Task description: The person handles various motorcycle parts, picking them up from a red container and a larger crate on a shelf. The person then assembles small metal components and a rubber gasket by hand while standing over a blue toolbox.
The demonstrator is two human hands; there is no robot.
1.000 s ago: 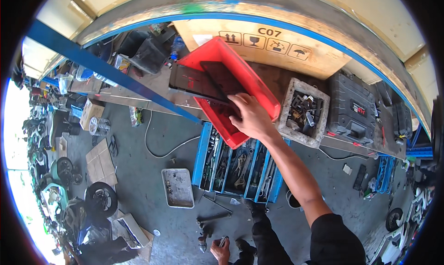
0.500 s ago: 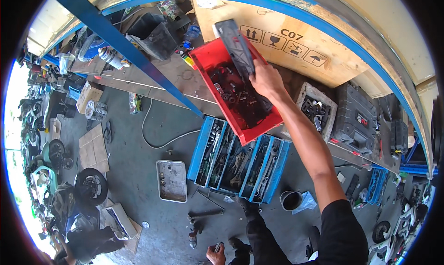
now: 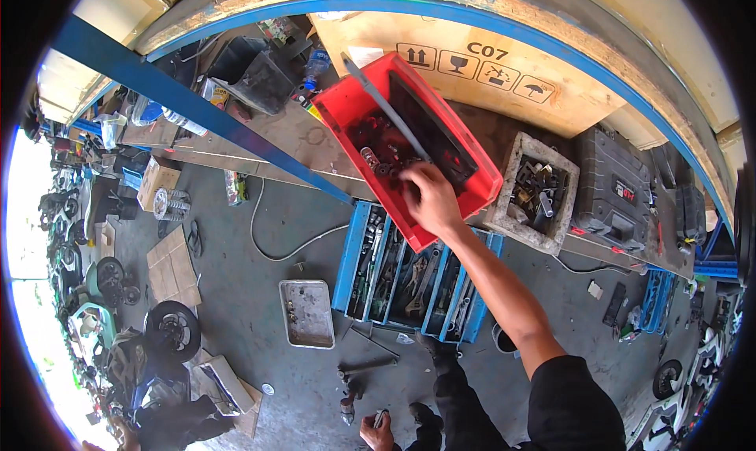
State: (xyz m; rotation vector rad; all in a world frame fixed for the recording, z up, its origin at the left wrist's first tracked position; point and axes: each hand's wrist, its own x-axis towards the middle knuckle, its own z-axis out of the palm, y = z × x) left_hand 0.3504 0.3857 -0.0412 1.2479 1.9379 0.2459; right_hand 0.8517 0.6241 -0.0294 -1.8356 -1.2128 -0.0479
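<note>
A red plastic bin (image 3: 480, 185) sits on a wooden shelf and holds small metal parts (image 3: 378, 161). A flat black case (image 3: 431, 130) and a long grey bar (image 3: 383, 105) lean inside it. My right hand (image 3: 429, 201) reaches into the bin's near side, fingers curled down among the parts; what they hold is hidden. My left hand (image 3: 376, 433) hangs low by my legs, closed around a small light object.
An open blue toolbox (image 3: 409, 271) full of wrenches lies on the floor below the shelf. A grey crate of metal bits (image 3: 537, 185) and a black tool case (image 3: 619, 190) stand right of the bin. A metal tray (image 3: 307, 313) and a wheel (image 3: 170, 330) lie on the floor.
My right hand lifted the black case off the bin, stood it inside against the far wall, let go, and has dropped among the parts.
</note>
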